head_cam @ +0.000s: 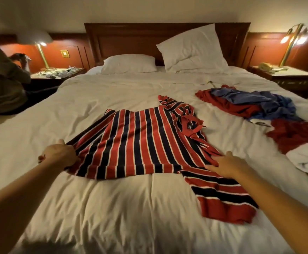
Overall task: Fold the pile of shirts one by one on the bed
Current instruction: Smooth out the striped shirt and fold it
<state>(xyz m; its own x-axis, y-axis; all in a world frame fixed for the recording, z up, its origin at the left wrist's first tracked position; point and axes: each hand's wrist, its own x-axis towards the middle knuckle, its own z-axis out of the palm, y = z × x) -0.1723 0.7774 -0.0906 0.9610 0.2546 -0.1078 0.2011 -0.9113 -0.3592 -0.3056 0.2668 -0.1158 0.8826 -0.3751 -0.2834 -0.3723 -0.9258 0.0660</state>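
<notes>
A red, navy and white striped polo shirt (140, 140) lies spread across the middle of the white bed (112, 208), collar toward the right, one sleeve hanging down toward me at the lower right. My left hand (59, 156) grips the shirt's bottom hem at its left edge, fingers curled round the cloth. My right hand (226, 165) rests on the shirt near the shoulder seam, its fingers lying fairly straight on the fabric. A pile of shirts (250, 105), red and blue, lies crumpled on the right side of the bed.
Two white pillows (191, 48) lean at the wooden headboard. Nightstands with lit brass lamps (292, 43) flank the bed. A person (3, 76) crouches at the left nightstand. White bedding (307, 160) is bunched at the right edge.
</notes>
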